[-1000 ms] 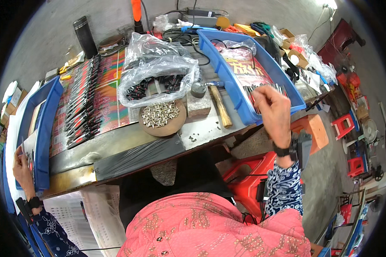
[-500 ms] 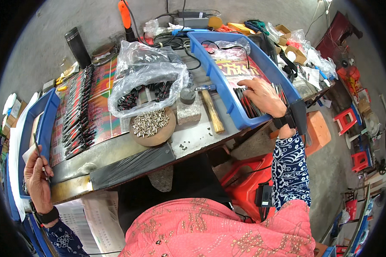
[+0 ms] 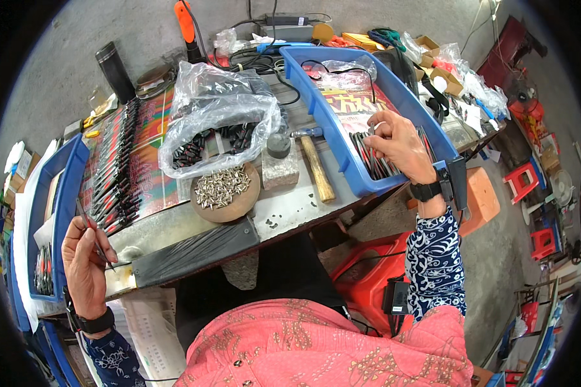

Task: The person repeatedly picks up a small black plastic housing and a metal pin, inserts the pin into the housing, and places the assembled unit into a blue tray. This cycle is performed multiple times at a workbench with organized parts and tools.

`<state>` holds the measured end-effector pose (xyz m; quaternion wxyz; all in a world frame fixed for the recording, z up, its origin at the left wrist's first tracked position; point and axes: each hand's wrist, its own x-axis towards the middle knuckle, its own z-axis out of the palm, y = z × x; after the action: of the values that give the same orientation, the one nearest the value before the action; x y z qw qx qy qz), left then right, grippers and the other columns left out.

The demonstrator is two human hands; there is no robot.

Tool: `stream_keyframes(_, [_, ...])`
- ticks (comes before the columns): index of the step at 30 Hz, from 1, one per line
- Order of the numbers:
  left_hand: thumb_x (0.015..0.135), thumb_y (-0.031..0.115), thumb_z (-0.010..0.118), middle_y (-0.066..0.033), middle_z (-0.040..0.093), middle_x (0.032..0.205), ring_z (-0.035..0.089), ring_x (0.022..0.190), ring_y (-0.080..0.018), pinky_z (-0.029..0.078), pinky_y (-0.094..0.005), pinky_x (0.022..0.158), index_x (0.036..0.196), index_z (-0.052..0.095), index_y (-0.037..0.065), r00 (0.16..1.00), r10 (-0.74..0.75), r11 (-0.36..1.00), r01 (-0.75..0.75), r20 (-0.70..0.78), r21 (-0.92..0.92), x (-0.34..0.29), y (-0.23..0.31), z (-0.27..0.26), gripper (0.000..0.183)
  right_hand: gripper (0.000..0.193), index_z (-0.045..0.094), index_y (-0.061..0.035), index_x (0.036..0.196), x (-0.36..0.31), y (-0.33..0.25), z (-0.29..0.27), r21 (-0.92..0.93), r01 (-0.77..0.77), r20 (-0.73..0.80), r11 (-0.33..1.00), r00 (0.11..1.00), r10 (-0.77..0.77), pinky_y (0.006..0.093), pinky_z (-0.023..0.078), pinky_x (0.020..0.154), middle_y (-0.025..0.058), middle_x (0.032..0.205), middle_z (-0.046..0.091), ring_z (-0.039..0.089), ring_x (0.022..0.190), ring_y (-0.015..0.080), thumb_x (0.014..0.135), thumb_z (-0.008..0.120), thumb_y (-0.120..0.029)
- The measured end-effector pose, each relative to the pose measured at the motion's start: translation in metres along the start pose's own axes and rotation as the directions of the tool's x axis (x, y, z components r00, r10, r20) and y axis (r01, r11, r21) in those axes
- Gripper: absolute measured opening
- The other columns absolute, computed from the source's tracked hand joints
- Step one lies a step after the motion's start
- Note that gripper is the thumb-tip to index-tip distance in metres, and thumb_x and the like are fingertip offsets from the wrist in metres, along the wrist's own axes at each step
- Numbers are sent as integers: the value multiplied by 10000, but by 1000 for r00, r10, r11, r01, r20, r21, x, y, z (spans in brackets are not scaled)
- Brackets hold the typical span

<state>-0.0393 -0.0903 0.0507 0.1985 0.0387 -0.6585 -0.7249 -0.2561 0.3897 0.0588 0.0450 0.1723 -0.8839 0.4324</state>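
My left hand (image 3: 84, 266) is at the table's left front corner, its fingers closed on a slim, pointed dark piece with some red on it (image 3: 97, 237). Over the near end of the large blue bin (image 3: 361, 184), my right hand (image 3: 401, 147) has thumb and fingers pinched on a thin grey piece (image 3: 371, 130), mostly hidden. Beneath it in the bin lie several slim red, black and metallic pieces (image 3: 376, 166). A second blue bin (image 3: 77, 169) at the left holds similar slim pieces (image 3: 44, 271), close to my left hand.
A row of slim red-and-black pieces (image 3: 114, 177) lies on a patterned sheet. In the middle are a clear bag (image 3: 223, 106) of black parts, a round dish (image 3: 248, 201) of small metal parts, a stone block (image 3: 281, 173) and a hammer (image 3: 317, 169). A black bottle (image 3: 115, 72) stands behind.
My left hand has moved right from the left bin, bringing its slim piece over the table corner. My right hand has lifted slightly, its fingers now pinched.
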Motion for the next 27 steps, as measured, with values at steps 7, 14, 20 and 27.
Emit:
stream_keyframes(7, [980,155,584,-52,599,738,568,599,-100,469,-202,556,1103,545,34,996,9,996,-16,86,85,-5,2,24,176,131,578,10,772,-8,-12,7,-39,-45,157,998,986,50,280,382,431,74,577,570,544,480,91,833,664,-68])
stream_keyframes(14, [971,138,597,-85,633,829,584,625,-117,500,-234,558,1058,572,27,995,44,999,-46,91,23,-11,-8,37,143,155,593,5,901,-50,-59,47,-243,302,-438,922,814,-382,405,471,599,193,771,619,620,682,352,845,687,-104])
stream_keyframes(20, [972,103,587,-79,625,885,593,690,-121,516,-261,639,1009,605,30,992,82,997,-83,93,7,-23,-5,56,84,193,580,13,878,-78,-98,85,65,428,-242,901,883,-402,230,436,552,34,723,568,502,592,66,828,754,-54])
stream_keyframes(27, [863,-1,665,-52,683,903,592,747,-81,478,-225,677,931,680,-32,995,11,993,-23,101,116,-46,-3,80,76,197,529,-26,917,-101,-117,121,570,-125,387,812,912,-132,200,411,467,-16,687,545,554,560,34,866,716,-62])
